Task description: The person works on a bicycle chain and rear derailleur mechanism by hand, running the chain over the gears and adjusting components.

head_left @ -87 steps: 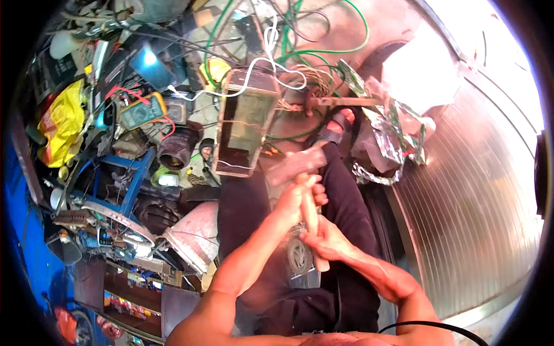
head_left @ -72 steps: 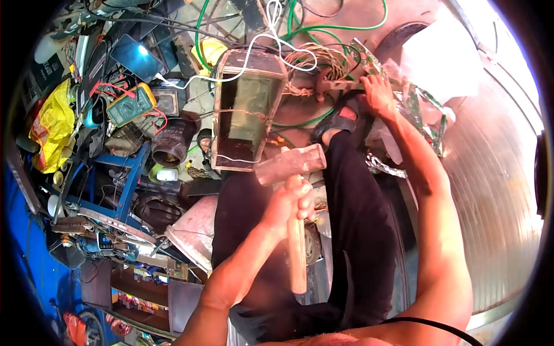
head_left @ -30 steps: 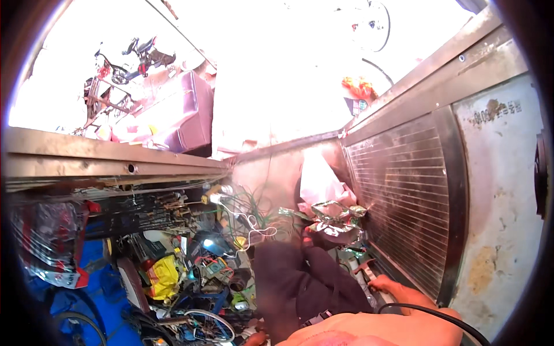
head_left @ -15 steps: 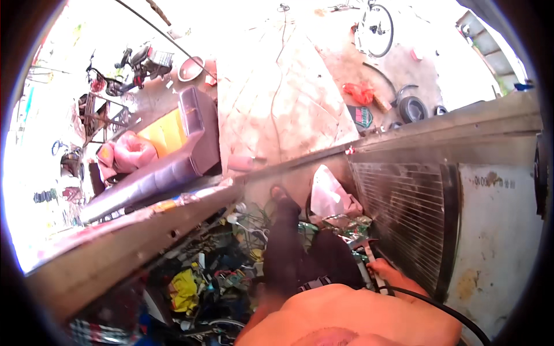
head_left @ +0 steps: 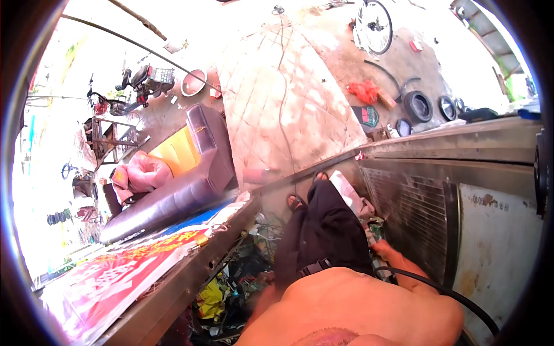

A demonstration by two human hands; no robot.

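Observation:
My right hand point(head_left: 382, 250) is low beside my right thigh, its fingers curled. The hammer seen in it half a second ago is now mostly hidden by the hand and my leg. My left hand point(head_left: 264, 281) hangs beside my left hip, smeared and partly covered by my body, so its fingers do not show clearly. Close to it lies a heap of mixed scrap with a yellow bag point(head_left: 211, 300). Green packaging point(head_left: 375, 229) and a pale sack point(head_left: 347, 193) lie just beyond my right hand.
A metal-framed bench with a red printed sheet point(head_left: 115, 282) stands at the left, a grilled metal cabinet point(head_left: 410, 202) at the right. Ahead are a purple sofa point(head_left: 167, 202), a large floor sheet point(head_left: 288, 104) with a cable across it, tyres point(head_left: 418, 106) and a bicycle point(head_left: 375, 26).
My body has turned and my view has shifted; both sandalled feet now show near the sill. The hammer visible in my right hand has dropped from sight. More of the red sheet shows.

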